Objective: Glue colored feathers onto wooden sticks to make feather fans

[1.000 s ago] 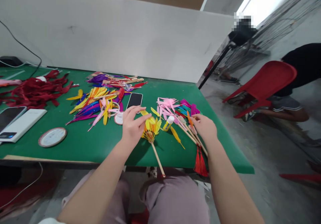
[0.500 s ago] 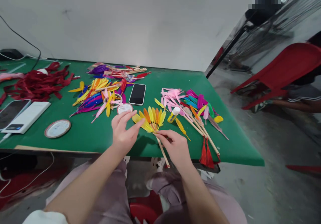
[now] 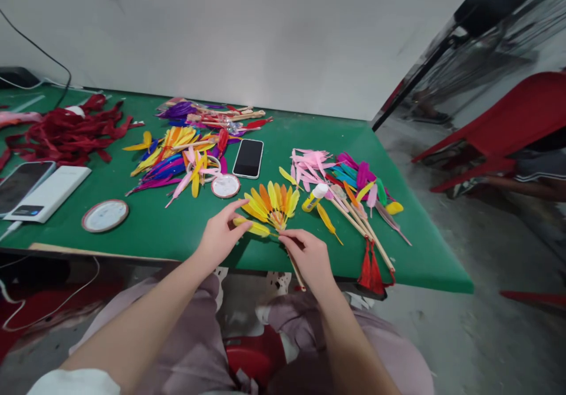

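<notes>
A fan of yellow and orange feathers [image 3: 276,201] on a wooden stick [image 3: 297,272] lies near the table's front edge. My right hand [image 3: 309,256] pinches at the fan's base, where the feather quills meet the stick. My left hand [image 3: 223,233] is left of the fan, its thumb and fingers closed on the outer end of a single yellow feather [image 3: 256,228]. That feather points at the base, its quill tip by my right fingertips. A yellow glue stick with a white cap [image 3: 315,197] lies right of the fan.
Green table [image 3: 177,230] holds a phone [image 3: 248,159], two round lids [image 3: 105,216], a white power bank [image 3: 48,193], red ribbons [image 3: 66,135] and colourful feather piles [image 3: 165,171]. Sticks with red tassels [image 3: 370,268] lie right. A red chair [image 3: 508,118] stands beyond, near a person's leg.
My left hand has gone from spread fingers beside the fan to holding a yellow feather, which now lies lower and apart from the other feathers. The view has shifted slightly.
</notes>
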`<state>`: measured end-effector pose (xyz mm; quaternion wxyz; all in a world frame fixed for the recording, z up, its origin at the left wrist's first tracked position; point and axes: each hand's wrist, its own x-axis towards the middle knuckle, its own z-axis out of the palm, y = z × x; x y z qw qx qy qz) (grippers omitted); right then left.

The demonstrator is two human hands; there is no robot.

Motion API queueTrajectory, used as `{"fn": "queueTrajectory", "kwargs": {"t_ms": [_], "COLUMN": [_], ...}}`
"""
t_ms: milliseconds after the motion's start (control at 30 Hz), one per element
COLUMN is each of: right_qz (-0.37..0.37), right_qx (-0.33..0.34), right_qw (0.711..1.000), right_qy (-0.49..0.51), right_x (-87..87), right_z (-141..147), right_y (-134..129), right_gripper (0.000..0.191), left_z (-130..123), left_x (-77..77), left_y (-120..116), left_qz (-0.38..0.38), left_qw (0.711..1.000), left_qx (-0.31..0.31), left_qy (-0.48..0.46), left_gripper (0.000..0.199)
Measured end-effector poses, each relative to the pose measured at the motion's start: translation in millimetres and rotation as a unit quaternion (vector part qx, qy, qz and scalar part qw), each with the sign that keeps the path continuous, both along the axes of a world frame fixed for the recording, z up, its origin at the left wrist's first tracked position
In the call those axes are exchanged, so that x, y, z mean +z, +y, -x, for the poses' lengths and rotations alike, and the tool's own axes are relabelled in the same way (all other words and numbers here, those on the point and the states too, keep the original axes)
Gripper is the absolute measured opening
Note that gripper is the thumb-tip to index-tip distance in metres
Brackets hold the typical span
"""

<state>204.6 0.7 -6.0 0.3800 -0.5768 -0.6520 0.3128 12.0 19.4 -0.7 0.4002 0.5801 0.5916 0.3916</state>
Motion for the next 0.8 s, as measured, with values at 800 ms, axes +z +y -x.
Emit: {"fn": "queueTrajectory", "kwargs": {"t_ms": [800], "right_qz": [-0.162], "right_qx": [-0.001], "right_qw": [0.975], "right_qy": [-0.152], "right_x": [-17.1], "right_z": [-3.1], "right_y": [-0.5], "right_gripper": [0.019], "left_z": [-6.5], "left_x": [-1.1], "left_y": [10.1], "left_qz": [0.120], "left_qw": [0.991], "left_qx": [0.052], "left_qy": [-0.028], "left_gripper": [0.061]}}
